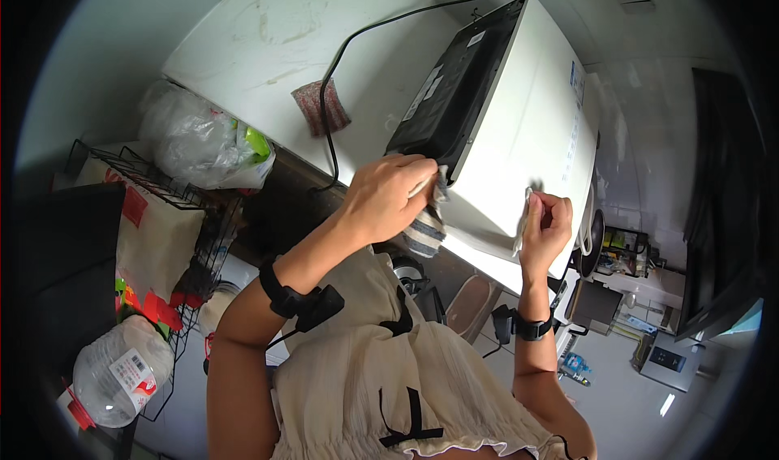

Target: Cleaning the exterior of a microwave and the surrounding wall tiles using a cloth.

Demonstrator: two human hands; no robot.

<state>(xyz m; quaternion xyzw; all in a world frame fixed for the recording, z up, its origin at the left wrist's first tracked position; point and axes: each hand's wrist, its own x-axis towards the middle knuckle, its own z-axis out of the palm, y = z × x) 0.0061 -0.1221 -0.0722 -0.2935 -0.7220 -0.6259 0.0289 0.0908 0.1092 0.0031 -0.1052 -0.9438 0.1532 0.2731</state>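
Observation:
A white box-shaped appliance (517, 131) with a black back panel (456, 83) stands tilted across the view on a white surface. My left hand (392, 195) grips a striped cloth (426, 232) at the lower corner of the black panel. My right hand (548, 216) pinches a thin whitish piece (522, 223), perhaps cloth or tissue, near the appliance's white side. A black power cord (356, 34) runs from the panel's top corner over the surface and past its front edge. It crosses a red-and-grey scouring pad (321, 108) lying there.
The white surface (243, 40) bears brown smears. At the left are a clear plastic bag (192, 134), a black wire rack (152, 192) with packages and a large clear plastic bottle (125, 369). A dark round pan (593, 241) is behind the appliance at the right.

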